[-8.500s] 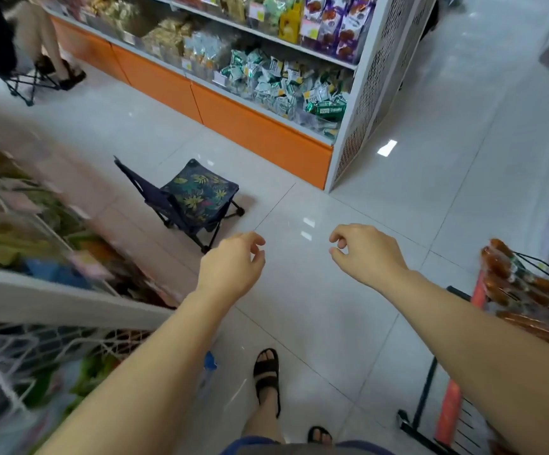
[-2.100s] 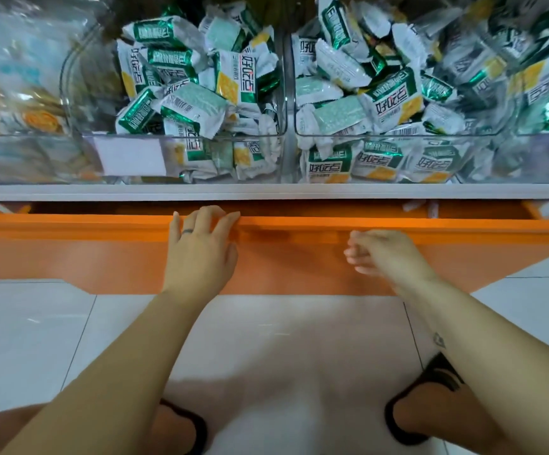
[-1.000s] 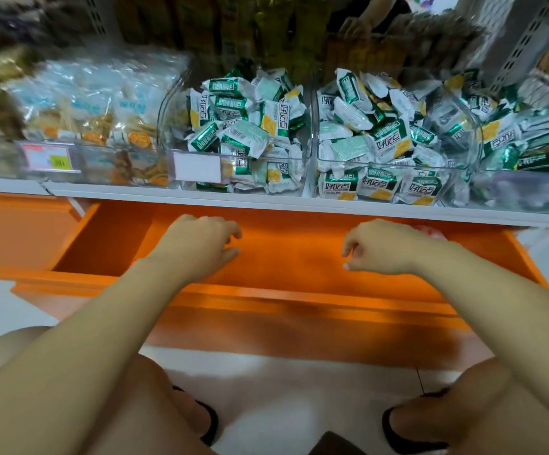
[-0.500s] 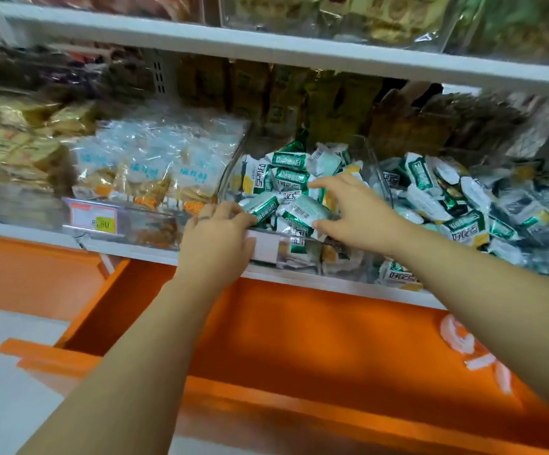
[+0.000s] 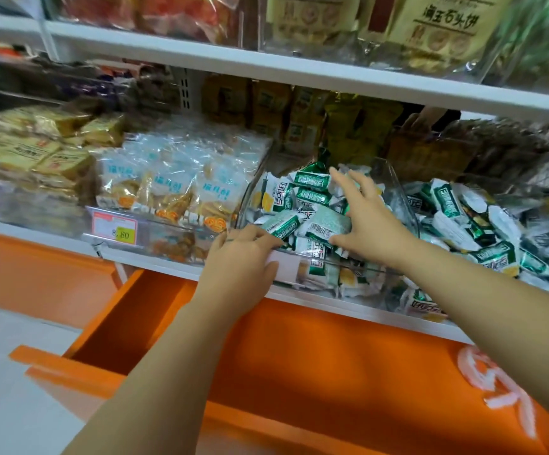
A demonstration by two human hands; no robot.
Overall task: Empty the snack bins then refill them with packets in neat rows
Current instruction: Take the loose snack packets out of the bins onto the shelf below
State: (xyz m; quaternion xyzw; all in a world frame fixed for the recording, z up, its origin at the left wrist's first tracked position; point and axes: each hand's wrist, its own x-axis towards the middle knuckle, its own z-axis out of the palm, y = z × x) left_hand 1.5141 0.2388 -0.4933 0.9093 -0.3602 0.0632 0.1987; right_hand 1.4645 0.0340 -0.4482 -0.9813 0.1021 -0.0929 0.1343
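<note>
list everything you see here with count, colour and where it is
shelves: two, white, one above the bin, one under it
bin: one, clear, middle of lower shelf
green packets: many, green and white, heaped in the bin
right packets: many, green and white, right of the bin
blue packets: many, blue and clear, left of the bin
tan packets: many, tan, far left
price tag: one, pink and yellow, before the blue packets
bags: several, beige, top shelf
drawer: one, orange, open below
white items: few, blurred, drawer's right end
left hand: grips the bin's front rim
right hand: fingers spread on the green packets
</note>
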